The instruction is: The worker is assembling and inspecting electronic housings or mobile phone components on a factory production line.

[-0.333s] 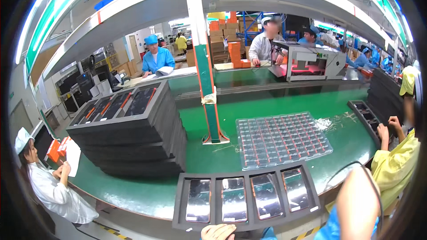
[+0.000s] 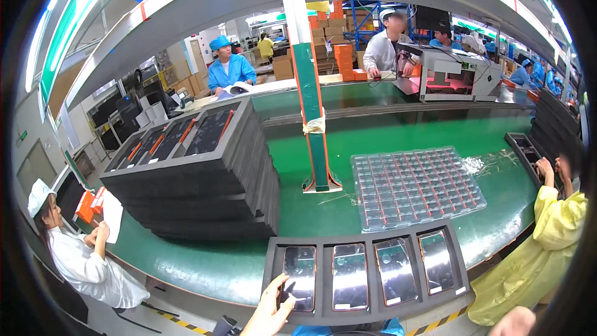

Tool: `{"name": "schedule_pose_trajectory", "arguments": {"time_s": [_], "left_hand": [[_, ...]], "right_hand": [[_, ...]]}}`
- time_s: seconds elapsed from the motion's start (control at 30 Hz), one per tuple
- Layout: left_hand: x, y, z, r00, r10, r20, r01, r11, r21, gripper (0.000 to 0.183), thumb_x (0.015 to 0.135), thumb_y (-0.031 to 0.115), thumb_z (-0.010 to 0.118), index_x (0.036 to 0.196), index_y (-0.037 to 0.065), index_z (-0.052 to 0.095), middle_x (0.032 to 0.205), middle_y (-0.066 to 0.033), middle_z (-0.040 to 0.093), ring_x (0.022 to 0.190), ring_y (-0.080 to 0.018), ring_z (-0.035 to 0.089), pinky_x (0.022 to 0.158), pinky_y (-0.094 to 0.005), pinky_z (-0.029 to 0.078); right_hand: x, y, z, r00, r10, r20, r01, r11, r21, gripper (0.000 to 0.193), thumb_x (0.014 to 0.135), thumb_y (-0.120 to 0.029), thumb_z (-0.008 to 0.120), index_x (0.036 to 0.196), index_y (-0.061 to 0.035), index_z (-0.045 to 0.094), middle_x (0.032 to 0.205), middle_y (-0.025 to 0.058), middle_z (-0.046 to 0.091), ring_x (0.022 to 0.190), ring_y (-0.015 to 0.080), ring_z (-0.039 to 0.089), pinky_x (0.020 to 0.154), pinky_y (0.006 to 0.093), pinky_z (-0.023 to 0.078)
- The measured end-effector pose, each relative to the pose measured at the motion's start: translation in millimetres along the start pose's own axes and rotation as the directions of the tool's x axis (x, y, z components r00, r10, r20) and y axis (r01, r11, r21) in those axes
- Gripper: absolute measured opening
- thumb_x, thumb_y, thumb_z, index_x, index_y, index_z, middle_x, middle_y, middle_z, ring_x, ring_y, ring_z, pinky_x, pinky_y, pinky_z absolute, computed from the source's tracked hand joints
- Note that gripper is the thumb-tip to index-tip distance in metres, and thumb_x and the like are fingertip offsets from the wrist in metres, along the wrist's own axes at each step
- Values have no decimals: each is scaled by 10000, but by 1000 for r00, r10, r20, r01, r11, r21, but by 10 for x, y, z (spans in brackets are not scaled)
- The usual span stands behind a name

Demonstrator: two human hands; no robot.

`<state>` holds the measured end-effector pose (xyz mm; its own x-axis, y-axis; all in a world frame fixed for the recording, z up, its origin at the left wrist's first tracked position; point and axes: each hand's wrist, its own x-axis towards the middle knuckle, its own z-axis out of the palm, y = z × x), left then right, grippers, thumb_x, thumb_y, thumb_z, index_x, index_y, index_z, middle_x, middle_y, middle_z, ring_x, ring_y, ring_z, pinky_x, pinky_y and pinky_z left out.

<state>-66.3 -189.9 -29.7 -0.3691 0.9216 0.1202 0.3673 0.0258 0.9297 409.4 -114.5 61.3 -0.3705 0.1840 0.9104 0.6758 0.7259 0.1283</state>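
A dark grey foam tray (image 2: 367,317) lies at the near edge of the green bench, with several glossy black phone-like panels (image 2: 350,277) in its slots. My left hand (image 2: 270,312) reaches over the tray's near left corner. Its fingers are apart at the lower left of the leftmost panel (image 2: 300,280); whether they touch it I cannot tell. At the lower right edge of the picture, my right hand (image 2: 515,323) shows only in part and blurred, its fingers hidden, away from the tray. Beyond the tray sits a clear plastic tray (image 2: 416,190) with rows of small compartments.
Left of the tray rises a tall stack of foam trays (image 2: 193,193), its top one filled with panels. A green post (image 2: 314,124) stands on the bench. At right, a person in yellow (image 2: 528,255) works at another foam tray (image 2: 523,152). A grey machine (image 2: 457,74) stands across.
My left hand has gone from the tray's front edge to the leftmost panel, its fingers spreading. My raised right arm has dropped toward the lower right edge. The whole view has shifted slightly.
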Motion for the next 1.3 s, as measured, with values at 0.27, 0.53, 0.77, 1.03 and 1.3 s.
{"name": "schedule_pose_trajectory", "arguments": {"time_s": [0.27,0.53,0.77,1.03,1.3], "left_hand": [[448,297,309,954,-296,-45,234,832,-503,547,947,49,591,1466,28,420,1503,-88,437,1271,-182,510,947,-261,461],[562,-21,343,944,-317,85,323,853,-409,735,821,-96,697,1475,0,375,1340,-111,582,1228,-190,564,1062,-340,444],[544,338,331,988,-149,-51,88,793,-603,654,885,42,695,1475,31,413,1338,-82,563,1162,-177,589,989,-308,482],[403,309,1198,994,113,-6,-96,811,-578,737,931,-42,609,1564,-26,232,1592,-148,339,1466,-230,326,1201,-337,259],[323,399,1341,994,-96,-57,50,838,-544,768,962,14,587,1608,96,180,1015,-76,636,583,-63,496,487,-226,439]], "right_hand": [[-162,-124,1417,496,539,681,-810,569,139,406,1026,-148,453,1366,70,499,1335,240,578,1274,354,548,1087,383,405],[-384,215,1711,295,645,705,-947,99,306,675,863,-53,688,1471,-28,396,1410,170,508,1222,286,564,1013,415,465],[-502,412,2012,559,534,634,-789,579,208,854,800,-125,815,1491,36,340,1323,166,488,1118,262,608,1000,377,474],[-240,381,1862,199,510,837,-957,-82,278,574,853,-164,809,1285,76,518,1159,116,660,1051,150,618,942,306,499],[235,-383,1727,409,510,757,-912,266,313,457,931,-133,676,1286,13,428,1162,124,568,1130,183,517,1026,337,393]]}}
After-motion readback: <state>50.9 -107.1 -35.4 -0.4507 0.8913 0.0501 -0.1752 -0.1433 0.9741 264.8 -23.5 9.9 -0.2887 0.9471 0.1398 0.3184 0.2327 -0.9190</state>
